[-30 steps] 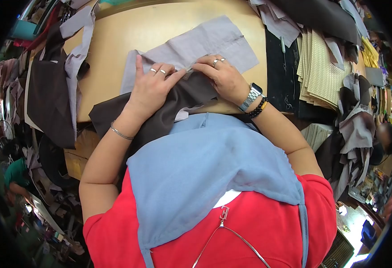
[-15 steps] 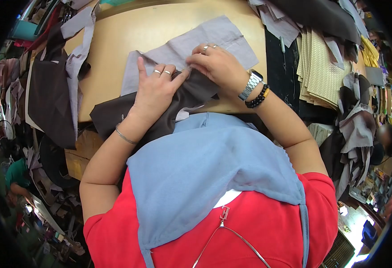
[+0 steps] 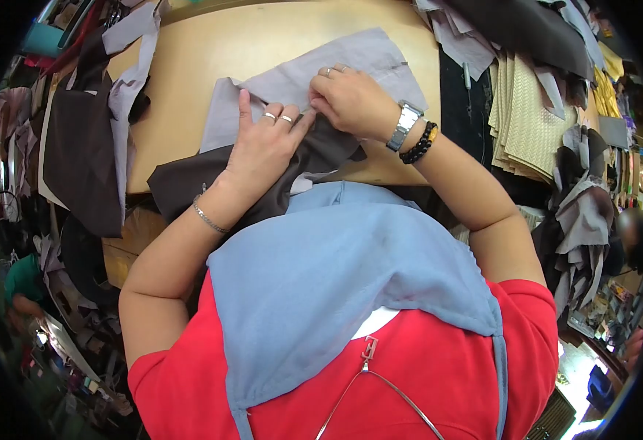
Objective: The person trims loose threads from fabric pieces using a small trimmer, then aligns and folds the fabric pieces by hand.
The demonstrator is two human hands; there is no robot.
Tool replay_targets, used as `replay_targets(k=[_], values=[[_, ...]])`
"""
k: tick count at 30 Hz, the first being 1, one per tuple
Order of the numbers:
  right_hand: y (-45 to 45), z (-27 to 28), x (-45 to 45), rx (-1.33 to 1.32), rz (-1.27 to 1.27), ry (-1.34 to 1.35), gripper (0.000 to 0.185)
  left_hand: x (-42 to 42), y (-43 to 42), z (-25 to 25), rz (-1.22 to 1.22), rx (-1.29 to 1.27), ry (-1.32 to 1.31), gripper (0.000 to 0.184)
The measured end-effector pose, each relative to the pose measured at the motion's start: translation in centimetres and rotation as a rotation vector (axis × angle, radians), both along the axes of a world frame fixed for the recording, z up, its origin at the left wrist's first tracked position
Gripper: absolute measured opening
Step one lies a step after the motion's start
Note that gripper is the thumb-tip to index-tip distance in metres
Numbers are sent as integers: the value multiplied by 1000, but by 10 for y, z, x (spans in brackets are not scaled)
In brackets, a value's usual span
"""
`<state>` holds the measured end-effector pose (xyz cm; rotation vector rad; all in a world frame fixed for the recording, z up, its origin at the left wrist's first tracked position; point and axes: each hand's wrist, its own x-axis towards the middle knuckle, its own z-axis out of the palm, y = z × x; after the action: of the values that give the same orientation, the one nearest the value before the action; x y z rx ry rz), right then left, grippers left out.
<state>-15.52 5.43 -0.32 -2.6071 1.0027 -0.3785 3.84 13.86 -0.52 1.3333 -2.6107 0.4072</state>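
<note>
A piece of material with a pale grey side [image 3: 358, 62] and a dark brown side [image 3: 189, 176] lies folded over itself on the table before me. My left hand [image 3: 266, 143] rests on it palm down, little finger sticking out and the others spread; its thumb is hidden. At the seam between grey and brown, my right hand [image 3: 351, 103] has its fingers drawn together in a pinch on the material, just touching the left fingertip. The exact edge between the fingers is hidden.
Dark brown and grey pieces [image 3: 79, 154] hang over the table's left side. Cream woven-textured sheets [image 3: 519, 117] are stacked at the right, near a slim pen-like tool [image 3: 467, 76]. More scraps [image 3: 585, 213] hang farther right. The light wooden tabletop [image 3: 182, 88] surrounds the material. A person in green [image 3: 24, 286] is at far left.
My right hand has turned slightly and its fingers have curled in closer at the seam. The left hand stays nearly in place on the material; the view has shifted slightly.
</note>
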Motion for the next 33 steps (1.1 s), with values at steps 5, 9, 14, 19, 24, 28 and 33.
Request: replay_targets(k=[5, 9, 14, 19, 24, 28, 33], values=[[14, -4, -8, -286, -61, -154, 11, 2, -1, 0, -2, 21, 29, 41], [28, -5, -21, -289, -30, -268, 13, 5, 1, -4, 10, 44, 95, 42], [38, -18, -24, -232, -44, -300, 17, 6, 1, -7, 37, 85, 103, 47], [38, -17, -23, -257, -46, -275, 22, 6, 3, -5, 64, 106, 89, 48], [39, -16, -24, -263, -46, -167, 28, 7, 12, 0, 89, 106, 92, 45], [41, -11, -27, -235, 6, -133, 33, 8, 12, -1, 69, 72, 109, 39], [42, -11, -26, -225, 4, -71, 38, 8, 13, -2, 80, 88, 94, 40]])
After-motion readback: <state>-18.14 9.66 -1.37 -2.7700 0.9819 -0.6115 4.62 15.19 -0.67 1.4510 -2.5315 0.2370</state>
